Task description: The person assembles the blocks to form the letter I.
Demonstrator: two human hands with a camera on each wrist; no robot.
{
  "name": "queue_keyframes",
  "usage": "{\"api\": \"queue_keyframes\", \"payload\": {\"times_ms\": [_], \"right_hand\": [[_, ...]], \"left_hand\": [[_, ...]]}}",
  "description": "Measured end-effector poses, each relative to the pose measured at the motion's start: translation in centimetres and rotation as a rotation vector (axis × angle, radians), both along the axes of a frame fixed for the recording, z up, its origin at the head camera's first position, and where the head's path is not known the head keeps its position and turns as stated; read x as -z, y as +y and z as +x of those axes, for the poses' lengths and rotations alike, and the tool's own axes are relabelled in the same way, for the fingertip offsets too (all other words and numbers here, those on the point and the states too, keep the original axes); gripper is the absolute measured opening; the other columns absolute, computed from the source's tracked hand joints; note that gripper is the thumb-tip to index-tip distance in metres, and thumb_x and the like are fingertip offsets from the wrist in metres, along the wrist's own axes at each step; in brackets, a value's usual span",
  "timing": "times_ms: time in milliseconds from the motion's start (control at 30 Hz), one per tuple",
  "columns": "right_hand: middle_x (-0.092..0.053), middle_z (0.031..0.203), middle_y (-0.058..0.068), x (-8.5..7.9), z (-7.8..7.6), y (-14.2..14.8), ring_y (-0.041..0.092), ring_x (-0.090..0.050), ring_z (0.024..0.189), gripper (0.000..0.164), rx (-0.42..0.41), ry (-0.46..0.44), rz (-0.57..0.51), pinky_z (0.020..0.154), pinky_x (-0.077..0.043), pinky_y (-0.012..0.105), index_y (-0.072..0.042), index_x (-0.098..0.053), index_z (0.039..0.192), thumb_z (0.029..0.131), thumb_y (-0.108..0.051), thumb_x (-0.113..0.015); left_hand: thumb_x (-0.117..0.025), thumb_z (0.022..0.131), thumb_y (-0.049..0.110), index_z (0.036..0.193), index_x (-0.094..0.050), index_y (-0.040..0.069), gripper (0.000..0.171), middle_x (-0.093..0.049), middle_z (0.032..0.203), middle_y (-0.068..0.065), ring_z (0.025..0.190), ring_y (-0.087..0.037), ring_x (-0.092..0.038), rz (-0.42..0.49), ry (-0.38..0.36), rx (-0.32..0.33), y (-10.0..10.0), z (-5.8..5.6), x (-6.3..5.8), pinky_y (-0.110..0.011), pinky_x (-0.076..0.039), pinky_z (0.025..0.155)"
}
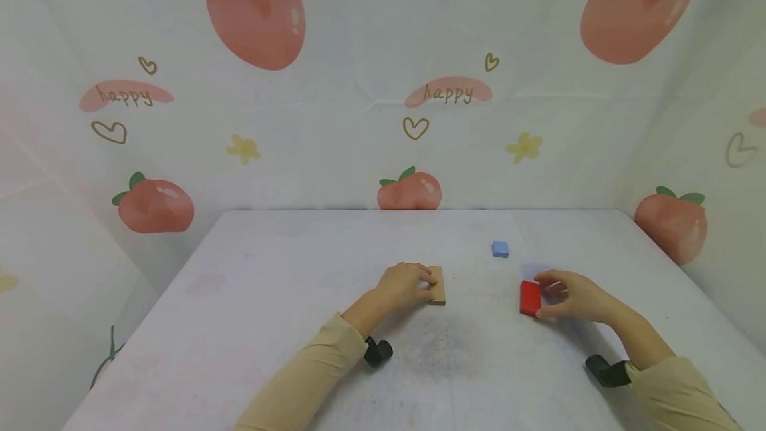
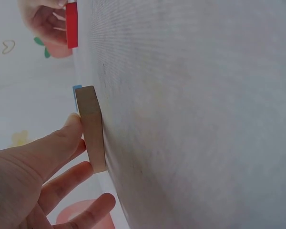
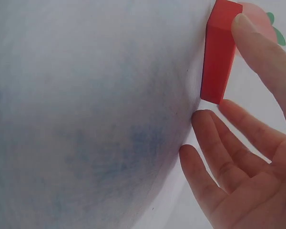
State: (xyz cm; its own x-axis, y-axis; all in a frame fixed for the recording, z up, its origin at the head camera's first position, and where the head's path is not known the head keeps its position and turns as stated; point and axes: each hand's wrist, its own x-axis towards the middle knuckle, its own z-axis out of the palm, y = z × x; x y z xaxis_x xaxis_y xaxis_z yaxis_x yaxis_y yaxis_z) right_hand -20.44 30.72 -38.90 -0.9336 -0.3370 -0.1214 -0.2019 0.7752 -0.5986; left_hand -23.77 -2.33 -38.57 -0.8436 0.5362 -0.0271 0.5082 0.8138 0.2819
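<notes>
My left hand (image 1: 407, 285) is at a flat wooden block (image 1: 438, 286) lying on the table, its thumb and fingertips at the block's left side. In the left wrist view the thumb touches the wooden block (image 2: 91, 129) and a fingertip meets its end; the outer fingers spread away. To the right, my right hand (image 1: 574, 294) holds a red block (image 1: 530, 298) by its ends. The right wrist view has the thumb on one end of the red block (image 3: 220, 55) and a fingertip at the other, with the remaining fingers apart from it.
A small blue block (image 1: 500, 249) sits farther back, between the two hands' blocks and nearer the red one. The white table (image 1: 269, 271) ends at a printed fabric backdrop (image 1: 347, 38). Black wrist cameras (image 1: 378, 352) hang under both forearms, close over the tabletop.
</notes>
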Motion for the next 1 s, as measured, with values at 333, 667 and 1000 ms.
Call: {"api": "queue_keyframes", "payload": {"times_ms": [333, 667, 1000], "right_hand": [[-0.06, 0.114, 0.025, -0.04, 0.21, -0.28, 0.039, -0.057, 0.103, 0.059, 0.022, 0.015, 0.033, 0.084, -0.052, 0.051, 0.007, -0.056, 0.115, 0.071, -0.024, -0.079], [-0.061, 0.111, 0.025, -0.31, 0.4, -0.48, 0.038, -0.059, 0.101, 0.059, 0.016, 0.028, 0.057, 0.084, -0.051, 0.052, 0.009, -0.056, 0.113, 0.07, -0.024, -0.08], [-0.063, 0.108, 0.022, -0.25, 0.32, -0.45, 0.034, -0.062, 0.097, 0.056, -0.006, 0.08, 0.079, 0.083, -0.052, 0.051, 0.009, -0.059, 0.111, 0.07, -0.023, -0.08]], "left_hand": [[-0.067, 0.085, 0.031, 0.114, -0.069, 0.021, 0.03, -0.063, 0.125, 0.003, 0.119, -0.018, -0.057, 0.012, -0.004, 0.008, -0.02, -0.16, 0.18, -0.036, -0.045, 0.099], [-0.067, 0.085, 0.031, 0.113, -0.069, 0.021, 0.03, -0.063, 0.125, 0.003, 0.118, -0.02, -0.058, 0.031, -0.014, 0.003, -0.02, -0.04, 0.19, -0.038, -0.049, 0.094], [-0.067, 0.085, 0.03, 0.113, -0.07, 0.021, 0.029, -0.063, 0.125, 0.003, 0.118, -0.02, -0.058, 0.036, -0.013, 0.003, -0.06, -0.03, 0.13, -0.039, -0.049, 0.094]]}}
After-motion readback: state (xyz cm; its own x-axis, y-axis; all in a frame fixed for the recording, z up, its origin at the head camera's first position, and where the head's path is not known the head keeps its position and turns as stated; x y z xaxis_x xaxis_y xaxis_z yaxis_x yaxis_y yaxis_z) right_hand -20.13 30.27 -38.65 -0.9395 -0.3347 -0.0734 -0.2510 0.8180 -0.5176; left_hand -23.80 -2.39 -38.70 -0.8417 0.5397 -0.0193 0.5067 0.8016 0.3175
